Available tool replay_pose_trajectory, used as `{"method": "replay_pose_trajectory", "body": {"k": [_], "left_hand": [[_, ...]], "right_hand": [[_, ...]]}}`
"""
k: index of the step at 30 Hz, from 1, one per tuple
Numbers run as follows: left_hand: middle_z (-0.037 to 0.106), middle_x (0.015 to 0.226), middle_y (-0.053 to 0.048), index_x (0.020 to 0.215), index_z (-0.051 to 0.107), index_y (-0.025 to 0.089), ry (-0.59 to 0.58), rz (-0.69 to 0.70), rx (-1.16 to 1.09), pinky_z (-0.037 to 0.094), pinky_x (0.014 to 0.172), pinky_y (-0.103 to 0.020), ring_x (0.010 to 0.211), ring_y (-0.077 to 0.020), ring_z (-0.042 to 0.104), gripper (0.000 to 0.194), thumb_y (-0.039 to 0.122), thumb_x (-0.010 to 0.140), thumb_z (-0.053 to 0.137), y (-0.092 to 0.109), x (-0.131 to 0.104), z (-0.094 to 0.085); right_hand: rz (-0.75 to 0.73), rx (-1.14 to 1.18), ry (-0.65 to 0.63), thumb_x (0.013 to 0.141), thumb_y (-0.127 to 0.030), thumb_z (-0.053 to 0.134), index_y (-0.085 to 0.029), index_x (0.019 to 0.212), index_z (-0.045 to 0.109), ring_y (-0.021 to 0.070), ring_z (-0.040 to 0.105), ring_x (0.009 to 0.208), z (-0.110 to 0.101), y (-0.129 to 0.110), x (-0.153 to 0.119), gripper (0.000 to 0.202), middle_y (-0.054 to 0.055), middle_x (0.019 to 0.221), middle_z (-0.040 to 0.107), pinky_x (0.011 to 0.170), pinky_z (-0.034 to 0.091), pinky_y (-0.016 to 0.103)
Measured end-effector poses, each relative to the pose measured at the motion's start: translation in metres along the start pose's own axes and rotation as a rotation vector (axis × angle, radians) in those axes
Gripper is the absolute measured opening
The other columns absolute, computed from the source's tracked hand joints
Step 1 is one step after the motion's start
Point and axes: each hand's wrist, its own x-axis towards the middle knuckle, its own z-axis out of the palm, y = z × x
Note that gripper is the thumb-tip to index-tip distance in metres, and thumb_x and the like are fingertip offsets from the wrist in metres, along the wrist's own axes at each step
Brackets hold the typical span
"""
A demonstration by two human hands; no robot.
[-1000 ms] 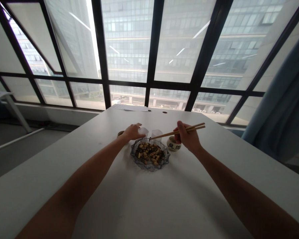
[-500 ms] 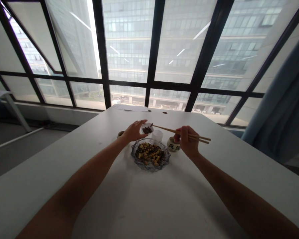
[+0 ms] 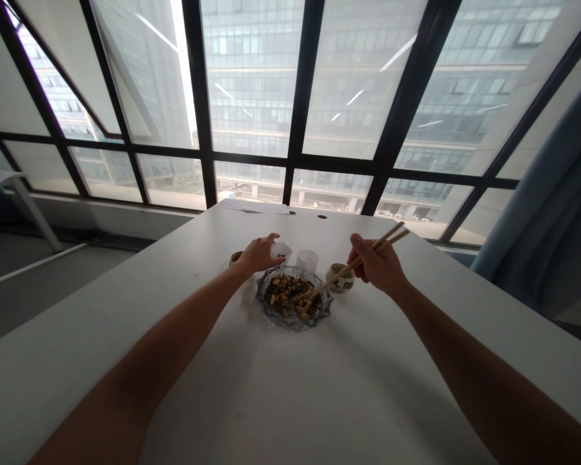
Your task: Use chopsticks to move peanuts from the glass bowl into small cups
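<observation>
My left hand (image 3: pixel 258 254) is closed round the side of a small white translucent cup (image 3: pixel 283 249), with a few dark bits visible inside it. Chopsticks (image 3: pixel 348 266) are gripped in my right hand (image 3: pixel 380 262), their tips down among the mixed nuts and dark seeds (image 3: pixel 290 296). That mix lies in a scalloped clear glass bowl (image 3: pixel 295 326) in front of both hands. Behind the bowl stands a second translucent cup (image 3: pixel 307 260). Just left of my right hand sits a beige ceramic cup (image 3: pixel 341 279) with dark characters on it.
A second ceramic cup (image 3: pixel 235 258) is partly hidden behind my left hand. Papers (image 3: pixel 254 207) lie at the far end of the white table (image 3: pixel 290 394), near two dark round spots. Windows line the far side, and a blue curtain (image 3: pixel 537 213) hangs at right.
My right hand has moved slightly right and tilted the chopsticks, bringing their tips from the held cup down into the glass bowl. The held cup has tipped more upright and sits lower.
</observation>
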Motion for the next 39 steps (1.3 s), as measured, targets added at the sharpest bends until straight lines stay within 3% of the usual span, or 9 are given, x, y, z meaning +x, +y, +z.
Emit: {"method": "replay_pose_trajectory", "body": {"k": [4,7,12,16,22,24,30,39], "left_hand": [[0.073,0.118,-0.017,0.136,0.050,0.012,-0.060,-0.086,0.063,0.053,0.095,-0.039,0.110,-0.0314,0.070,0.069,0.044,0.080,0.075,0.001,-0.001,0.000],[0.072,0.120,-0.017,0.136,0.050,0.013,-0.069,-0.113,0.076,0.052,0.097,-0.038,0.113,-0.0312,0.069,0.069,0.047,0.081,0.074,0.002,-0.001,0.000],[0.072,0.122,-0.016,0.137,0.048,0.015,-0.070,-0.135,0.077,0.051,0.098,-0.037,0.115,-0.0302,0.068,0.070,0.049,0.081,0.074,0.003,-0.002,0.001],[0.072,0.122,-0.014,0.136,0.049,0.017,-0.080,-0.145,0.076,0.051,0.097,-0.037,0.114,-0.0291,0.068,0.068,0.049,0.082,0.074,0.003,-0.002,0.000],[0.072,0.120,-0.015,0.135,0.051,0.016,-0.087,-0.146,0.119,0.050,0.097,-0.040,0.113,-0.0312,0.068,0.065,0.051,0.084,0.070,0.003,-0.002,0.000],[0.072,0.120,-0.016,0.134,0.051,0.016,-0.086,-0.140,0.136,0.050,0.097,-0.042,0.113,-0.0323,0.068,0.064,0.052,0.084,0.069,0.003,-0.002,0.000],[0.074,0.116,-0.013,0.132,0.053,0.018,-0.081,-0.138,0.152,0.050,0.095,-0.040,0.108,-0.0307,0.069,0.062,0.055,0.084,0.067,0.001,-0.002,0.001],[0.074,0.115,-0.013,0.133,0.054,0.017,-0.081,-0.146,0.143,0.050,0.095,-0.040,0.108,-0.0311,0.069,0.063,0.054,0.084,0.068,0.002,-0.002,0.002]], "right_hand": [[0.079,-0.087,-0.236,0.073,-0.084,0.057,-0.017,0.048,0.058,0.0071,0.037,0.024,-0.001,-0.008,-0.002,0.071,0.000,0.031,0.047,0.027,0.028,0.019],[0.097,-0.073,-0.296,0.072,-0.086,0.056,-0.017,0.054,0.059,0.0090,0.045,0.027,0.011,-0.002,-0.005,0.071,0.002,0.036,0.053,0.029,0.034,0.020],[0.055,-0.003,-0.229,0.069,-0.084,0.063,-0.017,0.064,0.061,0.0120,0.055,0.035,0.030,0.011,-0.009,0.067,0.002,0.046,0.061,0.033,0.042,0.020],[0.033,0.046,-0.105,0.073,-0.082,0.061,-0.017,0.065,0.063,0.0112,0.054,0.033,0.028,0.008,-0.010,0.066,0.002,0.045,0.060,0.032,0.041,0.020],[0.131,0.028,-0.374,0.067,-0.079,0.069,-0.016,0.059,0.064,0.0109,0.052,0.029,0.028,-0.005,-0.016,0.064,0.003,0.042,0.060,0.029,0.040,0.020],[0.109,0.013,-0.350,0.067,-0.079,0.069,-0.016,0.059,0.065,0.0113,0.053,0.030,0.029,-0.005,-0.016,0.063,0.002,0.042,0.060,0.030,0.041,0.019],[0.008,0.033,-0.087,0.073,-0.077,0.067,-0.016,0.062,0.066,0.0107,0.051,0.030,0.027,-0.001,-0.015,0.063,0.002,0.042,0.059,0.028,0.040,0.019],[-0.056,0.011,-0.208,0.080,-0.070,0.065,-0.019,0.063,0.066,0.0146,0.063,0.043,0.046,0.012,-0.027,0.054,0.004,0.054,0.067,0.040,0.049,0.022]]}}
